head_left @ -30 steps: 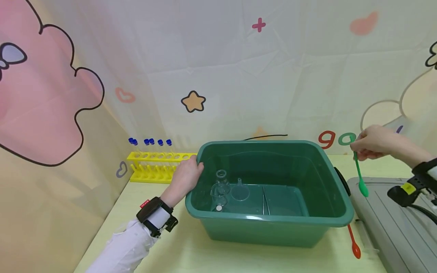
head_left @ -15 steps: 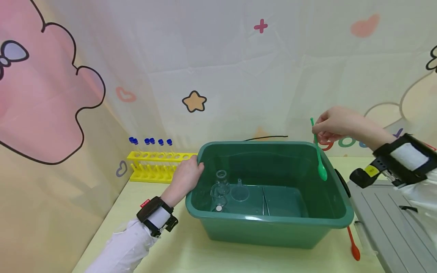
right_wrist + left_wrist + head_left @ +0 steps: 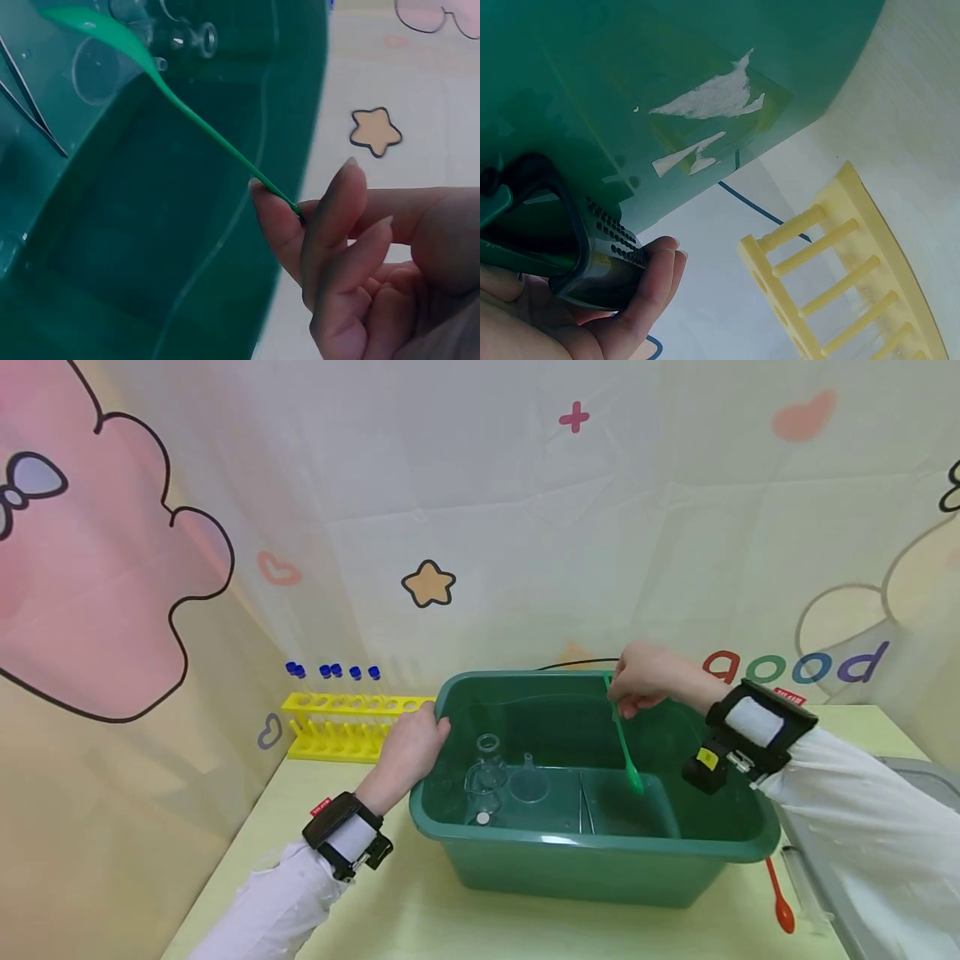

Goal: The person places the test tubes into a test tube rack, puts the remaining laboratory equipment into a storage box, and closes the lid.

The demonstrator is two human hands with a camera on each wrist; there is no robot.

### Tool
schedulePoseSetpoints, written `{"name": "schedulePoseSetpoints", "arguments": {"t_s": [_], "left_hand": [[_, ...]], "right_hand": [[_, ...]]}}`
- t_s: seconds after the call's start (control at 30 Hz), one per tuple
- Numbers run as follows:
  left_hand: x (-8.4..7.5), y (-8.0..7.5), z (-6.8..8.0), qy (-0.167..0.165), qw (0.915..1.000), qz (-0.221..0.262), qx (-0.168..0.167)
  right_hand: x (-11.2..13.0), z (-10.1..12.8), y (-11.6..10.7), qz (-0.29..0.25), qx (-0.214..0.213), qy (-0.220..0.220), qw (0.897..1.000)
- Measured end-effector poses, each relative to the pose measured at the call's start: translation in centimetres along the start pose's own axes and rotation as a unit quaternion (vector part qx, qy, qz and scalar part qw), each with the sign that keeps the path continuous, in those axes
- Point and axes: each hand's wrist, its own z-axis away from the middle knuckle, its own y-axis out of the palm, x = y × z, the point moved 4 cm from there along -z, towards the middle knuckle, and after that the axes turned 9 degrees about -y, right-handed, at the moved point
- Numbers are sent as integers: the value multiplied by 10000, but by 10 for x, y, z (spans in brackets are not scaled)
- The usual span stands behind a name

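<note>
A green plastic tub [image 3: 577, 870] stands on the table. My left hand [image 3: 411, 745] grips its left end; in the left wrist view the fingers curl round a black handle [image 3: 604, 281]. Between the thumb and fingers of my right hand [image 3: 647, 681] is the thin stem of a green spoon [image 3: 634, 775]. Its bowl hangs down over the inside of the tub. Inside, toward the left, are a clear flask [image 3: 489, 745], a clear beaker [image 3: 478, 783] and a clear funnel [image 3: 528, 787]. Metal tweezers [image 3: 587, 810] lie near the middle of the tub floor.
Left of the tub stands a yellow test tube rack [image 3: 337, 750] with several blue-capped tubes. To the right lie a red spoon [image 3: 783, 912] and a clear tube-shaped item [image 3: 806, 889], beside a grey ridged panel [image 3: 817, 860]. A printed cloth hangs behind the table.
My right hand has carried the green spoon leftward from above the grey panel, across the tub's right rim, to over the tub's inside. The left hand has kept its grip on the tub.
</note>
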Motion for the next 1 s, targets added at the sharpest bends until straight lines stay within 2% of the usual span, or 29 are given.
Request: {"name": "schedulePoseSetpoints", "arguments": {"t_s": [0.3,0.47,0.8,1.0], "left_hand": [[1,1,-1,1,10000,-8,-26],[1,2,-2,17,10000,10,-60],[0,2,-1,-24,10000,-35,-82],[-2,3,0,-24,10000,-50,29]], "right_hand": [[-8,-22,24,117,131,31,9998],[-16,-29,35,-77,297,364,9989],[-39,-44,62,87,543,1065,9928],[-45,-43,80,75,765,1311,9884]]}}
